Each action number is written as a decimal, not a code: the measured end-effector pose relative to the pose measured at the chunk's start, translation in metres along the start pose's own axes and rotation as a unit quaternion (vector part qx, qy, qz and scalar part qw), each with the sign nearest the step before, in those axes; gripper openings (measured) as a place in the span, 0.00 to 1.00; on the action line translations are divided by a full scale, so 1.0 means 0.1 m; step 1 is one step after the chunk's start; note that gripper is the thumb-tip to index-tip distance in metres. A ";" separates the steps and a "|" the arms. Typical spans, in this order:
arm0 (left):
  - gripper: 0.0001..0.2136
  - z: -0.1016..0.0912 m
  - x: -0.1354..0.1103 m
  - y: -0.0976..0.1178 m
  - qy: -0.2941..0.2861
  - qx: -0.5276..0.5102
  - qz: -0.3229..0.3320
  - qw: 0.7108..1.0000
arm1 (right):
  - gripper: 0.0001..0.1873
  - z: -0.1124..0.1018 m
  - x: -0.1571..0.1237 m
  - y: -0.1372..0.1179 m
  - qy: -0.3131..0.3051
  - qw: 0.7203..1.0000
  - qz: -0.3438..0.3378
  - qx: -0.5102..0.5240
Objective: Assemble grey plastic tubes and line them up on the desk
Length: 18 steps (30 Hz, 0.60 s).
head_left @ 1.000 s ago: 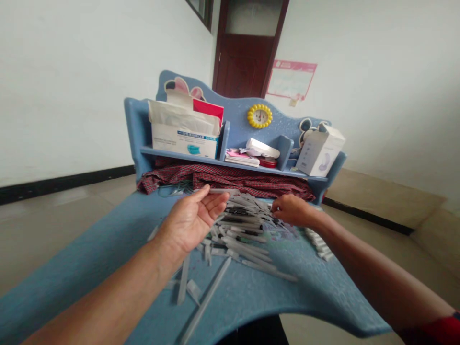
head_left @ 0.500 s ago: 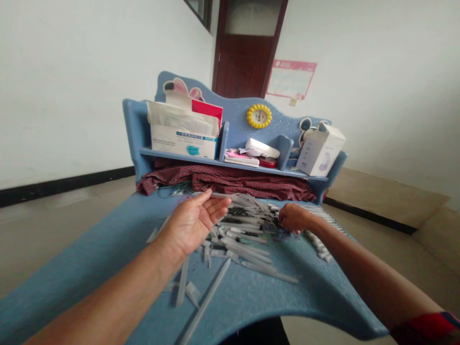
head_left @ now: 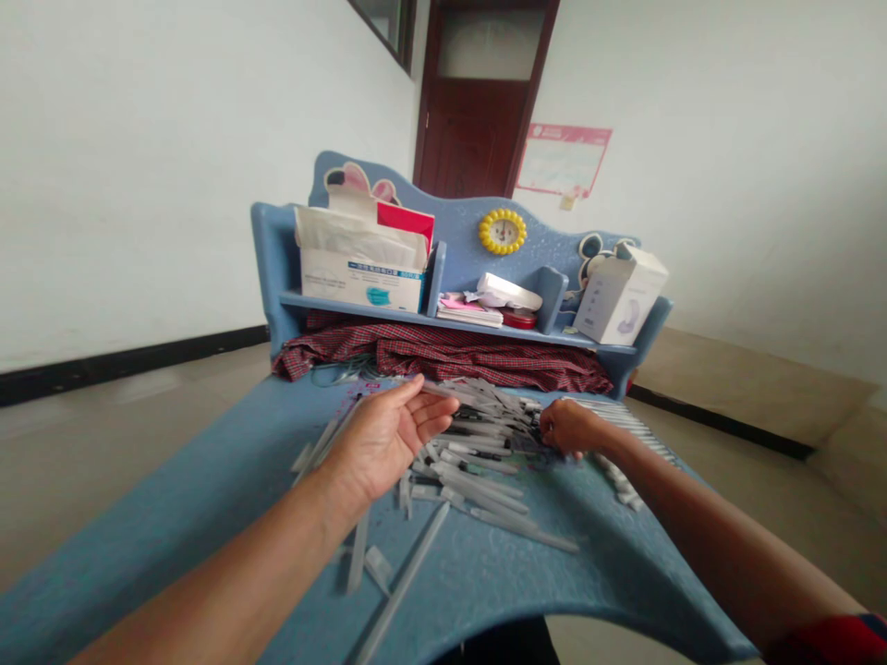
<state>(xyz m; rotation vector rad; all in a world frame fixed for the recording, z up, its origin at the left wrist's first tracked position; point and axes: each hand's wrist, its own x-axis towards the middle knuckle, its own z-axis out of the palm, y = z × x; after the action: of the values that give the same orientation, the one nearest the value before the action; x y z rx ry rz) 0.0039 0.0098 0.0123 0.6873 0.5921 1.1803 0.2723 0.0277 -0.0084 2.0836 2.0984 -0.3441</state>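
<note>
A heap of grey and clear plastic pen tubes [head_left: 478,448] lies in the middle of a blue desk [head_left: 208,489]. My left hand [head_left: 388,439] hovers over the heap's left edge, palm turned inward, thumb and fingers pinching one pale tube at its tip. My right hand [head_left: 572,428] rests on the heap's right side with its fingers curled down among the tubes; what they grip is hidden. Long loose tubes [head_left: 402,582] lie near the desk's front edge.
A neat row of tubes [head_left: 624,434] runs along the desk's right edge. A red checked cloth [head_left: 450,356] lies under the blue shelf [head_left: 457,323], which carries a mask box [head_left: 360,268], papers, a white box [head_left: 620,296] and a yellow clock [head_left: 503,231]. Behind stands a brown door.
My right hand has drawn back a little to the right side of the heap. The left hand stays raised with its tube. The camera has tilted slightly.
</note>
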 end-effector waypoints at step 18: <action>0.12 0.00 -0.02 -0.03 -0.013 0.011 -0.011 1.000 | 0.13 0.01 0.09 0.11 -0.008 0.999 0.039 0.027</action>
<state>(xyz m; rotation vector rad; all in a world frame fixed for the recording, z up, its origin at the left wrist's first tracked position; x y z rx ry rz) 0.0056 0.0074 0.0103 0.7122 0.5904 1.1449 0.2826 0.0356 -0.0126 2.1775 2.0147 -0.4094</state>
